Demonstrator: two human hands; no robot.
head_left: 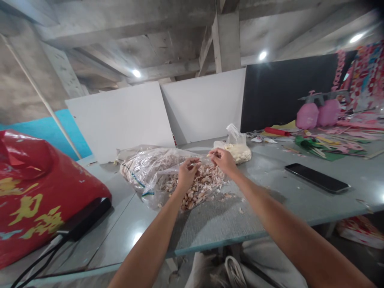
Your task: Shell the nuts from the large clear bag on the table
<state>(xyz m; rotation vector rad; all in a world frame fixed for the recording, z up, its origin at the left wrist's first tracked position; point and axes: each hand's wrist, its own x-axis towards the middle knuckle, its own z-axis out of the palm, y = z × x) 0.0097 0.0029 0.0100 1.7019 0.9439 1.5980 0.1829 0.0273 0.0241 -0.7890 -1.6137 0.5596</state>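
My left hand is closed in a pinch over a heap of garlic cloves and papery skins; whatever lies between its fingertips is too small to make out. Just to its right, my right hand pinches a small pale garlic clove. The two hands are close but apart. The heap spills from the mouth of a large clear plastic bag lying on its side. Behind my right hand stands a smaller clear bag of pale peeled cloves.
A black phone lies on the grey table at right. Pink spray bottles and coloured paper scraps are farther back. At left sit a large red bag and a black cabled device. White panels stand behind.
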